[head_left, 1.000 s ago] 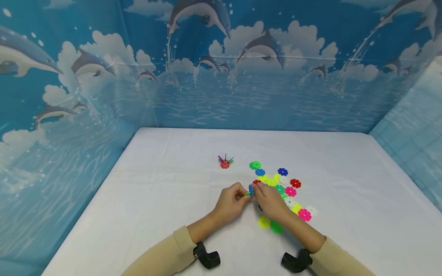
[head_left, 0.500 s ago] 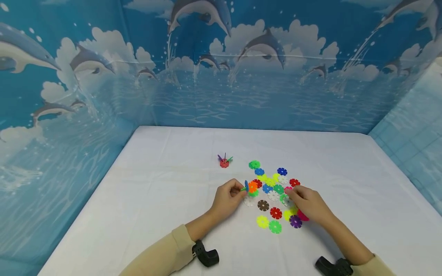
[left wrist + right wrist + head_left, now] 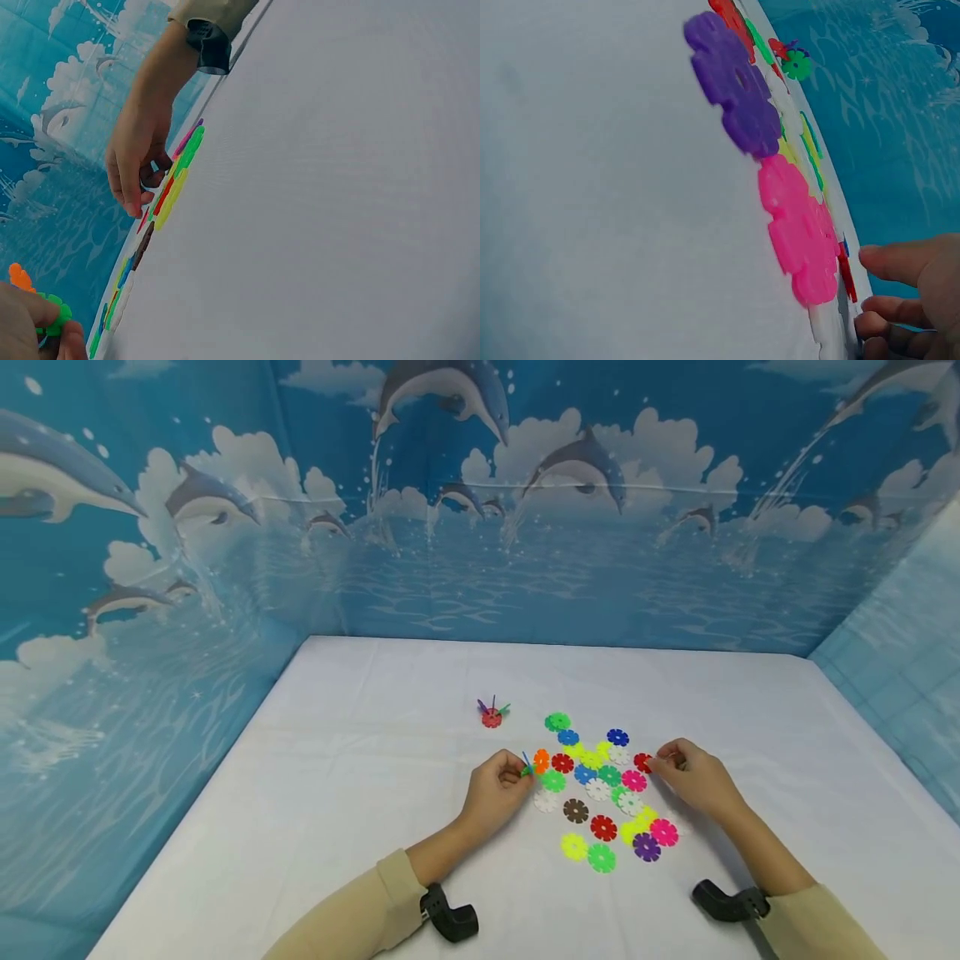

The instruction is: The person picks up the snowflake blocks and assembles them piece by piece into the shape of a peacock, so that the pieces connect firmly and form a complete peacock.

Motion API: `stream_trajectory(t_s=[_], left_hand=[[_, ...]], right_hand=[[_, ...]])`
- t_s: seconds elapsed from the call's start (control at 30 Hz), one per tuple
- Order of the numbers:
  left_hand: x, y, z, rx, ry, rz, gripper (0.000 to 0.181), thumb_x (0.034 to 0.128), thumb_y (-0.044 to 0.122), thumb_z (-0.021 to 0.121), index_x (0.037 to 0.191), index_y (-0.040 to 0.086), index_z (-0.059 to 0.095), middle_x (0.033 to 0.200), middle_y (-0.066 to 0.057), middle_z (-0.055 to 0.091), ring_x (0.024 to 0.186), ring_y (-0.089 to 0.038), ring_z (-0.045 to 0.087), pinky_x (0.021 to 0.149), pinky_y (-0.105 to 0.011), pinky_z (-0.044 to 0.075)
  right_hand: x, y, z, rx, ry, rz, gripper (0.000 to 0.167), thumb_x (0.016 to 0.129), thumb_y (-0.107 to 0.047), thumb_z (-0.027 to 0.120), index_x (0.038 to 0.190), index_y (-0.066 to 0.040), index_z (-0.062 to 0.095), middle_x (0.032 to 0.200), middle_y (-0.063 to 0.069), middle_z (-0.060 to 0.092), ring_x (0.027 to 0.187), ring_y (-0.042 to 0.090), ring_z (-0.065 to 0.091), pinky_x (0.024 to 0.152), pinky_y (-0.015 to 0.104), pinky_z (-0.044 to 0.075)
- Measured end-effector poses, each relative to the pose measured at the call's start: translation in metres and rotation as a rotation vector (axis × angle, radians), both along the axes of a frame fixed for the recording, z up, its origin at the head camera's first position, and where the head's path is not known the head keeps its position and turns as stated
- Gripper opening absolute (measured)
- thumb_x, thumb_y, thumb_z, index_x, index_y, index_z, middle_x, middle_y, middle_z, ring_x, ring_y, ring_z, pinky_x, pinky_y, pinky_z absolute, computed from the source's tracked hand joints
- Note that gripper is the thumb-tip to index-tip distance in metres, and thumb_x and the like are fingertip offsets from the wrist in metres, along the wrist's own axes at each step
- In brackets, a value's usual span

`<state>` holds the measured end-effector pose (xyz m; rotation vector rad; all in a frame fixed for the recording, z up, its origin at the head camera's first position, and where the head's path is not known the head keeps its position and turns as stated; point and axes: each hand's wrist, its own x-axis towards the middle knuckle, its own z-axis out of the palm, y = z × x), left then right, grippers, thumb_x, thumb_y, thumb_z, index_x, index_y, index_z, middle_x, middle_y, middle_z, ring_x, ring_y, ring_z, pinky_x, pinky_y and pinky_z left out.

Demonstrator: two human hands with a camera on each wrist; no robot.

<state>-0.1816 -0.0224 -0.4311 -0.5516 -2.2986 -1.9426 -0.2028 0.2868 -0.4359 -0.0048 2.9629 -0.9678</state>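
Note:
My left hand (image 3: 498, 787) pinches a green notched plastic disc (image 3: 54, 313) between thumb and fingers. An orange disc (image 3: 542, 761) and a blue one seen edge-on are joined to it, raised over the left side of a spread of flower-shaped discs. My right hand (image 3: 693, 781) is at the far right of that spread, fingertips close by a red disc (image 3: 642, 762). In the right wrist view its thumb and fingers are apart, with nothing seen held between them. Whether a fingertip touches the red disc I cannot tell.
A small assembly (image 3: 491, 717) of a red disc with upright purple and green ones stands further back. Several loose discs lie flat, among them a purple one (image 3: 647, 847), a pink one (image 3: 663, 832) and a brown one (image 3: 576, 811). Dolphin-print curtains surround the white table (image 3: 360, 710).
My right hand has left the joined discs in my left hand, passed over the pink discs, and moved out to the red disc. My left hand stays nearly in place, its discs slightly turned.

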Motion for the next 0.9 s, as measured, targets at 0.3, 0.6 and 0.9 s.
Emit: stream_trajectory(t_s=[0.3,0.6,0.9], left_hand=[[0.0,-0.001,0.001,0.049,-0.053,-0.007,0.006,0.0846,-0.009,0.065,0.085,-0.011,0.058,0.085,-0.015,0.063,0.075,-0.014,0.061,0.069,-0.015,0.05],[-0.008,0.0,-0.012,0.048,-0.095,-0.012,0.009,0.0842,-0.008,0.066,0.083,-0.008,0.057,0.087,-0.015,0.064,0.075,-0.015,0.063,0.07,-0.019,0.052],[-0.019,0.002,-0.033,0.136,-0.141,-0.063,0.011,0.0849,-0.005,0.068,0.085,-0.008,0.057,0.08,-0.006,0.063,0.071,-0.012,0.063,0.069,-0.022,0.055]], right_hand=[[-0.01,-0.005,0.002,0.059,-0.055,0.018,0.038,0.09,-0.03,0.07,0.097,0.004,0.055,0.077,0.008,0.05,0.075,0.024,0.048,0.061,0.032,0.043],[-0.003,-0.018,0.008,-0.018,-0.048,0.038,0.041,0.096,-0.03,0.061,0.108,0.008,0.056,0.084,0.011,0.054,0.082,0.027,0.05,0.063,0.032,0.046],[0.006,-0.056,0.015,-0.207,-0.078,0.098,0.038,0.105,-0.034,0.045,0.088,-0.001,0.054,0.069,0.006,0.047,0.065,0.021,0.045,0.059,0.029,0.039]])
